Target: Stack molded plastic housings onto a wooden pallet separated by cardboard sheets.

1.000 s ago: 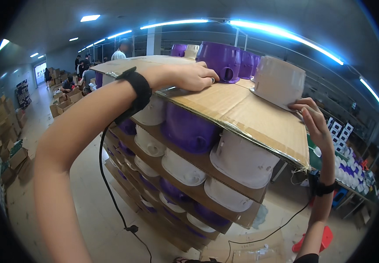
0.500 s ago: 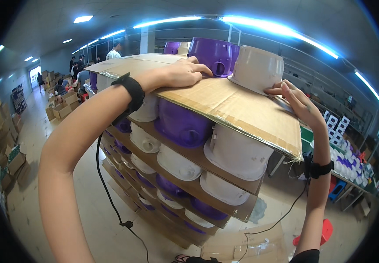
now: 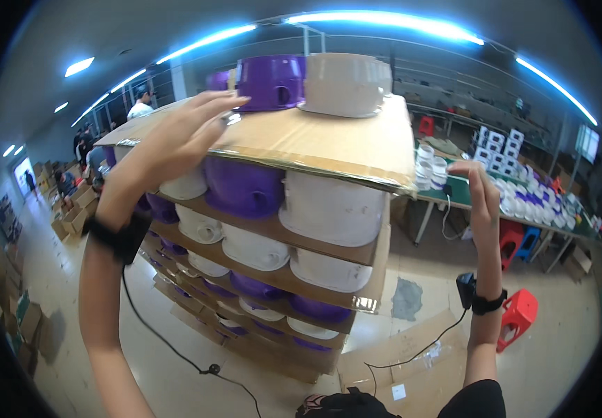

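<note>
Left hand [image 3: 175, 143] flat, fingers spread on top cardboard sheet [image 3: 315, 139], right hand [image 3: 481, 191] open, free beside stack; white shell [image 3: 346, 83] sits beside purple shell [image 3: 269, 82]—steady sheet, keep rows flush.

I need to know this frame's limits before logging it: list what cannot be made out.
- Head view: lower tiers of the stack, small and shaded; shell count unclear.
- Purple shell: base hidden behind the left hand.
- Workbench items: too small.
- Right hand: seen edge-on, palm hidden.
</note>
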Tool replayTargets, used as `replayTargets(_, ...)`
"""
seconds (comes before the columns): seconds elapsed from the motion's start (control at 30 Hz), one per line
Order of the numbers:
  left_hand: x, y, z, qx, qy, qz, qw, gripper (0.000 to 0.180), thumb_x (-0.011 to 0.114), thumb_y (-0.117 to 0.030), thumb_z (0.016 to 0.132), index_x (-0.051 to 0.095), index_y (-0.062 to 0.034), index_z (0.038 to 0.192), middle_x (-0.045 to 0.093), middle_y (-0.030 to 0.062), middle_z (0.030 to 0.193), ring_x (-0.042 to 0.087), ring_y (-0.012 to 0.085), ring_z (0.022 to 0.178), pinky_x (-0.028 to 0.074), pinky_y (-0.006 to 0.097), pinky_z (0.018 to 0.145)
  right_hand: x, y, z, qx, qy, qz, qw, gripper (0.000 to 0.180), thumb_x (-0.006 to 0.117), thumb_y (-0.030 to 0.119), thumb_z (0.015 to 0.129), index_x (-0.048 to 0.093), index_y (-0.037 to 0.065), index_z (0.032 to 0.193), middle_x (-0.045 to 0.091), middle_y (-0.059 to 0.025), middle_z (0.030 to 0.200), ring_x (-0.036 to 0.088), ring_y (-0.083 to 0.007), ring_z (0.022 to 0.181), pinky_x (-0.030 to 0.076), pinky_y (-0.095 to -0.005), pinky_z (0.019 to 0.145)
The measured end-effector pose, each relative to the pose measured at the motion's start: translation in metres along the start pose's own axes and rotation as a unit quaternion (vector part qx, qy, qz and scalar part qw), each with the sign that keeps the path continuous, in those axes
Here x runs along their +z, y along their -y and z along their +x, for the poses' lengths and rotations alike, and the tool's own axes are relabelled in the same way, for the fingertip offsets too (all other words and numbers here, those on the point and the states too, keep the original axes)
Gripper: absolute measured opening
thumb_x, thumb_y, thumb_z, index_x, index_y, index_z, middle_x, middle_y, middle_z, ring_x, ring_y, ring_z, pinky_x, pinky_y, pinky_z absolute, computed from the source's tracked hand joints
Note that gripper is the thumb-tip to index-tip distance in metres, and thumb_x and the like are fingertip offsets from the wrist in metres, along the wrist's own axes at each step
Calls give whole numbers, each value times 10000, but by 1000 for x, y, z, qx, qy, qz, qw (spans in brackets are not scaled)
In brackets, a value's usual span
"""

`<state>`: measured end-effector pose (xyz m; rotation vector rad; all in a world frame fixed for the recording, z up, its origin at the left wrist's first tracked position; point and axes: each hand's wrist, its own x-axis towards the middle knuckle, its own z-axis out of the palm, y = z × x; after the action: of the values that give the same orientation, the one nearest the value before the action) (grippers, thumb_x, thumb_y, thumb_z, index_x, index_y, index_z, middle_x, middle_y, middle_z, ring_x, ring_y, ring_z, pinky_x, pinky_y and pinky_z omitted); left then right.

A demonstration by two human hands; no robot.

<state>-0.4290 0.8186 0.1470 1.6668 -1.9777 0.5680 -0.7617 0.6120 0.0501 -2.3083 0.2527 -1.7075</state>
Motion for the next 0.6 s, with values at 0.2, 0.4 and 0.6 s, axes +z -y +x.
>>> replayTargets(0.2, 13, -57, -64, 35, -24, -5, 999, 395, 420, -65, 764, 480, -47, 1154, 427, 186, 1209, 402, 339, 1141, 310, 395, 965, -29, 32, -88, 80, 72, -28, 994, 248, 378, 115, 869, 587, -10, 820, 560, -135, 851, 530, -235, 792, 391, -297, 729)
replayTargets(0.4, 28, -70, -30, 36, -85, -91, 992, 342, 411, -58, 781, 503, -21, 1109, 474, 170, 1150, 447, 276, 1097, 319, 352, 944, -44, 42, -83, -12, 118, -123, 985, 169, 431, 79, 834, 585, 10, 841, 562, -121, 857, 529, -258, 795, 393, -339, 733)
replayTargets(0.6, 18, -5, 74, -107, 99, -63, 987, 400, 401, -185, 842, 407, -38, 1214, 408, 170, 1236, 393, 274, 1145, 308, 330, 965, -25, -5, 16, -70, 89, -75, 991, 135, 465, 47, 829, 543, -5, 927, 553, -110, 866, 547, -188, 827, 411, -271, 726)
